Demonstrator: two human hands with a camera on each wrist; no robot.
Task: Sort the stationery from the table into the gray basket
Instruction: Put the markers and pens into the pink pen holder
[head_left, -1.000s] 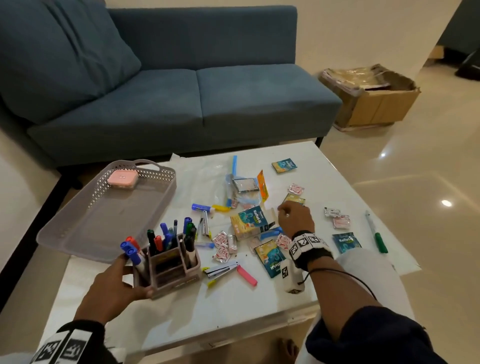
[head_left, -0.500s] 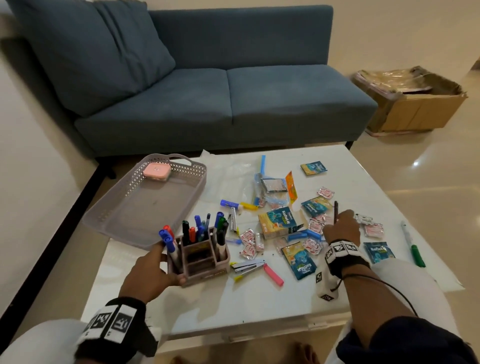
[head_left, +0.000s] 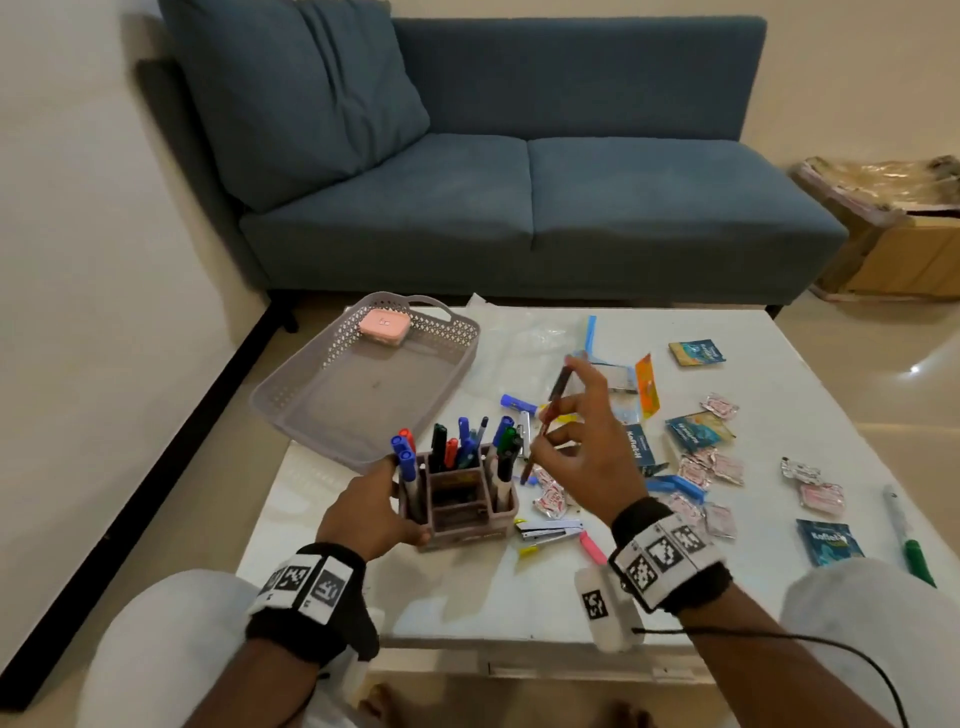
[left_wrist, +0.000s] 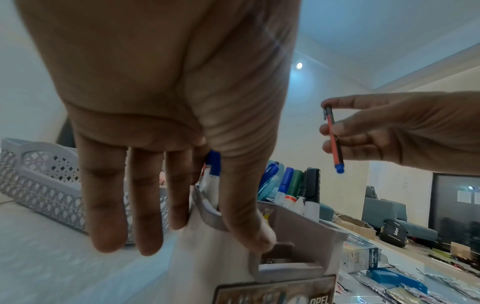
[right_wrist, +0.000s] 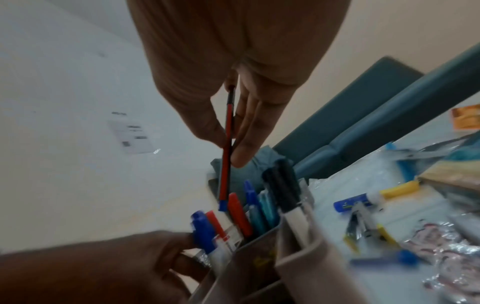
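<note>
The gray basket (head_left: 332, 410) sits at the table's far left and holds only a pink case (head_left: 384, 326). Just in front of it stands a beige pen organizer (head_left: 467, 519) full of markers. My left hand (head_left: 384, 499) grips the organizer's left side, thumb on its front wall (left_wrist: 298, 236). My right hand (head_left: 563, 426) pinches a red-and-black pen (head_left: 560, 382) with a blue end. The pen (left_wrist: 333, 139) hangs nearly upright, its blue end (right_wrist: 223, 205) just above the markers in the organizer (right_wrist: 259, 257).
Sachets, a Koflet box (head_left: 636, 447), a stapler (head_left: 550, 531), blue clips and a glue stick (head_left: 517, 402) lie across the white table (head_left: 467, 597). A green marker (head_left: 914, 558) lies at its right edge. A blue sofa (head_left: 519, 208) stands behind, a cardboard box (head_left: 904, 244) far right.
My right hand picked the pen up from among the sachets and carried it left and up to over the organizer. My left hand stayed on the organizer.
</note>
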